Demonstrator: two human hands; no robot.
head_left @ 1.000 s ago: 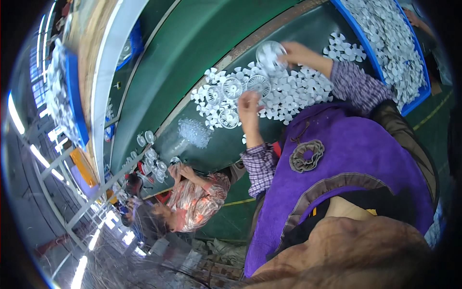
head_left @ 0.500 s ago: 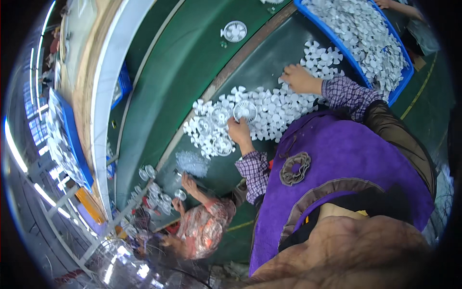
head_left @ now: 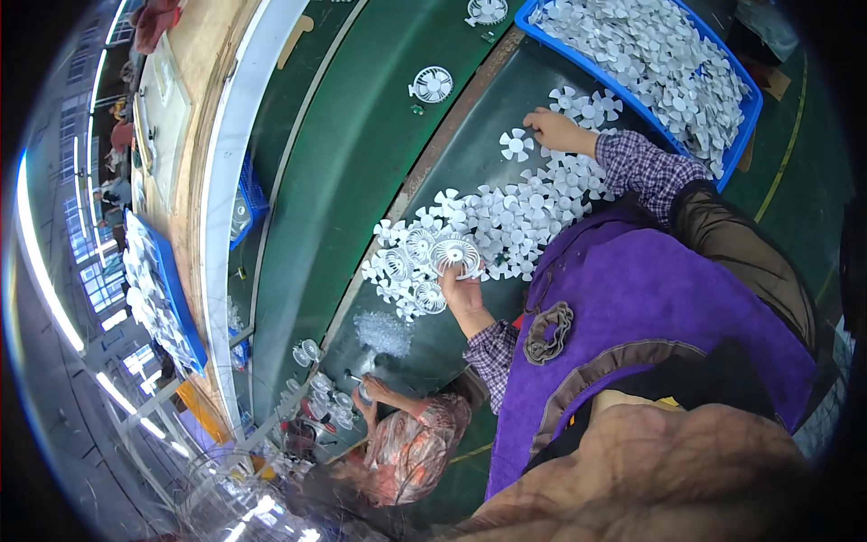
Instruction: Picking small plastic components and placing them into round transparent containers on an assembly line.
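Observation:
My left hand [head_left: 462,291] is closed on the rim of a round white fan guard [head_left: 454,256] with fine ribs, held over the near end of a pile of parts. Across the dark green worktop spreads a heap of small white fan blades [head_left: 533,212], each with several petals. More round guards [head_left: 396,265] lie on the heap beside the held one. Farther up, my right hand [head_left: 562,133] has its fingertips at the edge of a single fan blade [head_left: 517,144], apparently pinching it. That blade is clear of the heap.
A blue bin [head_left: 632,86] full of blades stands at the upper right. A green conveyor belt [head_left: 361,117] carries round fan pieces [head_left: 432,85]. Small clear parts [head_left: 383,334] lie in a pile near a co-worker [head_left: 420,447], whose hands work among more guards.
My right hand has drawn away from the blade heap, and a single blade now shows at its fingertips. My left hand keeps the guard, now seen more tilted. The whole view has shifted.

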